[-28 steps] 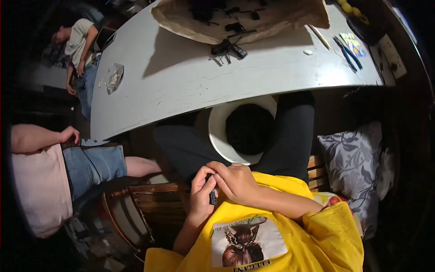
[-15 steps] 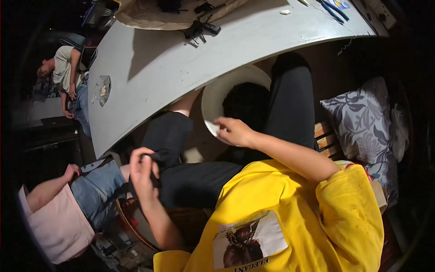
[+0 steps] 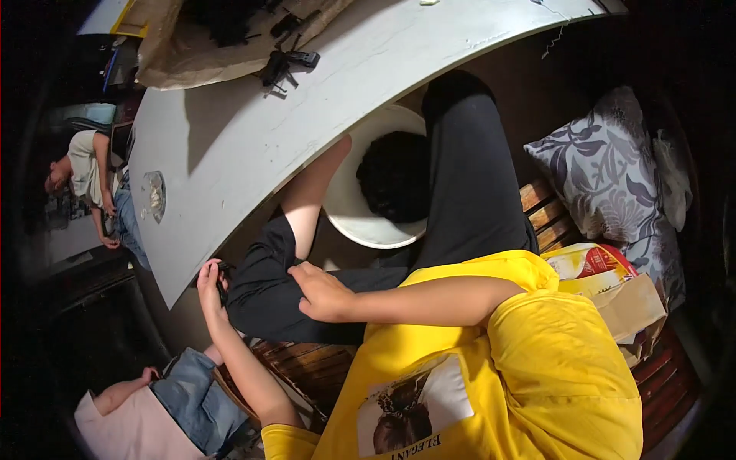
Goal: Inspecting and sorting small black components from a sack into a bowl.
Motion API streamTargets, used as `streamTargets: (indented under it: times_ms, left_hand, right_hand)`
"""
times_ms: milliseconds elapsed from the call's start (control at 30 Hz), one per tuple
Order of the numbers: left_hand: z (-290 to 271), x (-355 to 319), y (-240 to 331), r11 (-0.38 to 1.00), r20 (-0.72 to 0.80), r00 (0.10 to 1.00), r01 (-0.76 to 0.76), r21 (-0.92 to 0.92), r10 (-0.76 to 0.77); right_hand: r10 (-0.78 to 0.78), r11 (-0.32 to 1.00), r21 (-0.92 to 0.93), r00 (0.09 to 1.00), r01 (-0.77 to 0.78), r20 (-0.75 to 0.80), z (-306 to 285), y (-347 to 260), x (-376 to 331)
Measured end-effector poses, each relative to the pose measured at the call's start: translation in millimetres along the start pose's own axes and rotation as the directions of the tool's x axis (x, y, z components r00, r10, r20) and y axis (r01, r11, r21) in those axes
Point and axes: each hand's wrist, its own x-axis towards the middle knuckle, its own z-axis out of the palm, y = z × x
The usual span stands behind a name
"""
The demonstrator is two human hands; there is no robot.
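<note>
Two hands apart — left hand [image 3: 211,284] clasping one dark piece [image 3: 223,281], right hand [image 3: 322,294] (loosely spread).

Seemingly a home doubling as workshop, patterned cushion [image 3: 602,165], slatted wooden bench [image 3: 546,216]; black parts [image 3: 305,59] on pale table [image 3: 238,149]

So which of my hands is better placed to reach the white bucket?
Probably your right hand: it is nearer the white bucket, with nothing visible in its grip. Your left hand is farther off, near the table edge, and seems to hold something dark.
</note>
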Motion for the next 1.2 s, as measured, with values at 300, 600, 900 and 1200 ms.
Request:
streamTargets:
  times_ms: [300,600,900,1200]
  left_hand:
    - [6,10,-3,0.978,-0.004,0.99,0.139,-0.153,-0.141]
    - [1,19,-12,0.961,0.039,0.98,0.201,-0.192,-0.197]
    - [2,23,-14,0.962,-0.002,0.977,0.212,-0.174,-0.215]
    - [-4,17,-9,0.941,0.105,0.959,0.278,-0.192,-0.262]
  right_hand:
    - [0.074,0.992,0.121,0.918,-0.029,-0.388,-38,48,43]
    - [-0.003,0.992,0.129,0.999,-0.003,0.042,-4,26,21]
    - [0.218,0.976,0.097,0.867,-0.196,-0.447,-48,61,72]
    - [-0.065,0.997,0.049,0.994,0.061,0.09,11,24,15]
